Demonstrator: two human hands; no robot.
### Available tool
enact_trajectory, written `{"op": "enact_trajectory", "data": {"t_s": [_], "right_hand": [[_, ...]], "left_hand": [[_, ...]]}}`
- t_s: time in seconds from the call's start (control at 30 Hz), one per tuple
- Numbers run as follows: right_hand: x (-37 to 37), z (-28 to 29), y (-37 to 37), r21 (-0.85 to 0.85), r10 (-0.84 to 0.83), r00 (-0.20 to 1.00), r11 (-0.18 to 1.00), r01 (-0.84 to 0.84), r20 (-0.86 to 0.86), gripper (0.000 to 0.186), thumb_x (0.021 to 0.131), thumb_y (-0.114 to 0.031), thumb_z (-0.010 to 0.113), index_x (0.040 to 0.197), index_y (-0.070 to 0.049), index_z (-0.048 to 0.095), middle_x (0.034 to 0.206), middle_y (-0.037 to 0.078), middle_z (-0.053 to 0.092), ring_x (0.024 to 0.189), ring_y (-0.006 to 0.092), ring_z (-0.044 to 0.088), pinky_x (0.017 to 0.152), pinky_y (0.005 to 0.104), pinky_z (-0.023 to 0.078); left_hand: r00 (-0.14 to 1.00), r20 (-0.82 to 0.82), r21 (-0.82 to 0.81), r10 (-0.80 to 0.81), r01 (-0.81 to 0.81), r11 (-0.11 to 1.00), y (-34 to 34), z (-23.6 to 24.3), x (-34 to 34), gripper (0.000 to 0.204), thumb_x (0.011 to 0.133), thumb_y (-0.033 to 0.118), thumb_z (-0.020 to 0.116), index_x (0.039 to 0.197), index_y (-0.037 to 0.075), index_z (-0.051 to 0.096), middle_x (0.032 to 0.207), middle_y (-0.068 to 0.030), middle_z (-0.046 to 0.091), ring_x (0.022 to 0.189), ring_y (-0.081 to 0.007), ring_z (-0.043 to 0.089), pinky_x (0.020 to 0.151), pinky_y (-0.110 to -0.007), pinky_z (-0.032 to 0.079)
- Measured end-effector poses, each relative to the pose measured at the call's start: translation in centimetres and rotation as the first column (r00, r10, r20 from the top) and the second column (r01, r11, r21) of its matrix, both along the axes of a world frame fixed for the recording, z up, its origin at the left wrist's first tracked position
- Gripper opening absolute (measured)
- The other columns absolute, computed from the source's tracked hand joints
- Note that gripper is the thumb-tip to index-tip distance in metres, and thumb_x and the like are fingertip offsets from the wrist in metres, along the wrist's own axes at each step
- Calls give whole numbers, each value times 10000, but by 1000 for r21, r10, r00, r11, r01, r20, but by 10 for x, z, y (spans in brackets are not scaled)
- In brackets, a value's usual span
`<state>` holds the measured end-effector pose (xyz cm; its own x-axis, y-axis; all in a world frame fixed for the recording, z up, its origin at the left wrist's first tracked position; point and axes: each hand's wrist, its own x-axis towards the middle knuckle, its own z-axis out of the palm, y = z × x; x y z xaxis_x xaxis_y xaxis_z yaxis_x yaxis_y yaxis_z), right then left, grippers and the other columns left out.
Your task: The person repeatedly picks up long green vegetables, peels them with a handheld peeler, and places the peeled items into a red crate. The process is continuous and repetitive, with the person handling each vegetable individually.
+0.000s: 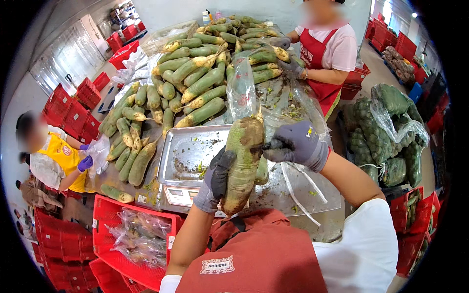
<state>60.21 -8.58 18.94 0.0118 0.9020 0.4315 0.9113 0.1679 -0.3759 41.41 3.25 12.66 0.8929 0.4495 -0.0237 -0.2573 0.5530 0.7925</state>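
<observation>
Upright in front of me stands a big green radish, its upper part stained with soil and a dark patch on its right side. My left hand, in a grey glove with dark fingers, is wrapped round its lower left side. Against the dark patch, my right hand, gloved alike, has its fingers closed; whatever they hold is too small or hidden to name. Behind the radish lies a soiled metal scale tray, above the scale's white display panel. Another radish shows partly behind the held one.
Many green radishes are heaped across the table. A red crate with bagged goods stands at lower left. White straps lie at right. One co-worker stands across, another at left. Bagged green vegetables sit at right.
</observation>
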Motion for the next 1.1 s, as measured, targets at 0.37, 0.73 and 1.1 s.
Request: {"op": "enact_trajectory", "data": {"t_s": [0.37, 0.73, 1.1], "right_hand": [[-7, -7, -3, -18, 65, 993, 998, -63, 101, 427, 717, -493, 624, 653, -83, 525, 607, 90, 530, 551, 286, 538, 474, 352, 401], [-5, -7, 0, -53, 27, 948, 998, -46, -317, 415, 721, -453, 655, 694, -52, 550, 562, 86, 478, 499, 198, 465, 486, 319, 386], [-13, -8, -8, -46, -10, 992, 999, 4, -123, 443, 723, -504, 619, 651, -75, 534, 572, 112, 514, 525, 293, 523, 473, 357, 395]], "left_hand": [[984, 149, -170, -100, 125, 978, 2, -8, 2, 547, 850, 414, 494, 1205, 5, 422, 1107, -129, 543, 956, -229, 569, 827, -354, 478], [971, 176, -199, -161, 196, 960, 0, -18, -1, 739, 781, 593, 467, 1303, 85, 341, 1238, -127, 463, 1052, -287, 511, 900, -424, 422], [963, 229, -237, -141, 195, 952, 0, -8, 2, 609, 824, 465, 517, 1228, 25, 401, 1137, -131, 526, 990, -246, 550, 861, -377, 457]]}}
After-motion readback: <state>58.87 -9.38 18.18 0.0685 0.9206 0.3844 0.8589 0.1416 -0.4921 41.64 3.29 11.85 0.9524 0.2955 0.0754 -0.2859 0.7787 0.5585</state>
